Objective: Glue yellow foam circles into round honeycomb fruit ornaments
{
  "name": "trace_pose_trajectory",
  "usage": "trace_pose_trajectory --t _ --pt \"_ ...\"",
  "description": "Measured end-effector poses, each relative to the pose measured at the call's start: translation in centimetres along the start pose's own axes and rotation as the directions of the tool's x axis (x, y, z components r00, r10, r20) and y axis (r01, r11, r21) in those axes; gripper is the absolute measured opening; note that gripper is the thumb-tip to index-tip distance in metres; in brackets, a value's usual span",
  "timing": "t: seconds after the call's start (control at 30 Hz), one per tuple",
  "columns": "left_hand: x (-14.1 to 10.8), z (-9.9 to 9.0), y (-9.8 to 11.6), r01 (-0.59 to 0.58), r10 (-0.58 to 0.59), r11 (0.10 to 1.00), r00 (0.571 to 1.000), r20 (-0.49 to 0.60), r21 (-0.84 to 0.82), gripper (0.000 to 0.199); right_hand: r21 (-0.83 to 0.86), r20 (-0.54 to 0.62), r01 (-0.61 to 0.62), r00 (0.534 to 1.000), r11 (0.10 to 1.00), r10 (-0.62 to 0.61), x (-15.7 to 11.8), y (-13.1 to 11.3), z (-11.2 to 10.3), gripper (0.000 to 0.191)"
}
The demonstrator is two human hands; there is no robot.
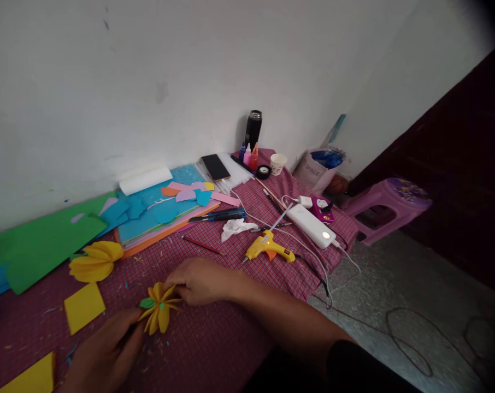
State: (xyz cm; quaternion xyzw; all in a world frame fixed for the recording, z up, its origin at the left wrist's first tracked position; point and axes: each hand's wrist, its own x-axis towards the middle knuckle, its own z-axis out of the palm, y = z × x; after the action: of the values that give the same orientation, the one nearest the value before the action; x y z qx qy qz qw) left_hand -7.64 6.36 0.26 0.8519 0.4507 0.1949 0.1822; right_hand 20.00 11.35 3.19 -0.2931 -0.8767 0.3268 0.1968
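Between my hands is a yellow craft flower (162, 314) with narrow petals, a green centre and a green leaf. My left hand (110, 346) is closed on its left side near the leaf, thumb and forefinger together. On the upper right, the fingers of my right hand (198, 281) pinch petals of the same flower; their tips are partly hidden. Another yellow flower (95, 261), with fuller petals, lies beyond my left hand. Beside it is a yellow square sheet (84, 307), and a second yellow sheet (30, 379) lies at the lower left.
A yellow glue gun (267, 246) lies right of my right hand, near a white power strip (311, 225) with cables. Behind are a red pencil (202, 245), a cutter knife (218, 214), crumpled tissue (236, 228), coloured sheets (59, 234), a phone (215, 167) and a paper cup (278, 164).
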Motion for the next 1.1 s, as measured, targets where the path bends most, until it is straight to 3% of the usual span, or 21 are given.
trace_pose_trajectory --t 0.2,0.37,0.5,0.73,0.97,1.1 --pt "0.1 0.0 0.3 0.016 -0.016 1.000 1.000 -0.023 -0.016 0.025 -0.053 -0.089 -0.050 0.995 0.997 0.046 0.1 -0.2 -0.4 0.028" --pt "0.3 -0.2 2.7 0.091 -0.093 0.995 0.993 -0.075 -0.032 0.025 -0.012 -0.178 -0.049 0.983 0.999 0.046 -0.4 -0.3 0.1 0.019" --pt "0.6 -0.6 4.3 0.111 -0.114 0.991 0.993 -0.027 -0.075 0.020 0.054 -0.291 -0.174 0.939 0.983 0.182 -0.7 0.1 0.8 0.023" --pt "0.2 -1.1 4.5 0.138 -0.154 0.976 0.984 -0.088 -0.166 0.012 0.115 -0.417 -0.100 0.898 0.988 0.139 -1.0 0.3 0.3 0.026" --pt "0.0 -1.6 5.2 0.137 -0.156 0.973 0.983 -0.094 -0.184 0.004 0.152 -0.397 -0.024 0.914 0.988 0.083 -1.3 -1.0 -0.8 0.021" --pt "-0.1 -1.8 5.3 0.096 -0.139 0.977 0.964 -0.225 -0.192 0.007 0.180 -0.343 0.000 0.937 0.984 0.063 -1.5 -1.5 -1.3 0.016"
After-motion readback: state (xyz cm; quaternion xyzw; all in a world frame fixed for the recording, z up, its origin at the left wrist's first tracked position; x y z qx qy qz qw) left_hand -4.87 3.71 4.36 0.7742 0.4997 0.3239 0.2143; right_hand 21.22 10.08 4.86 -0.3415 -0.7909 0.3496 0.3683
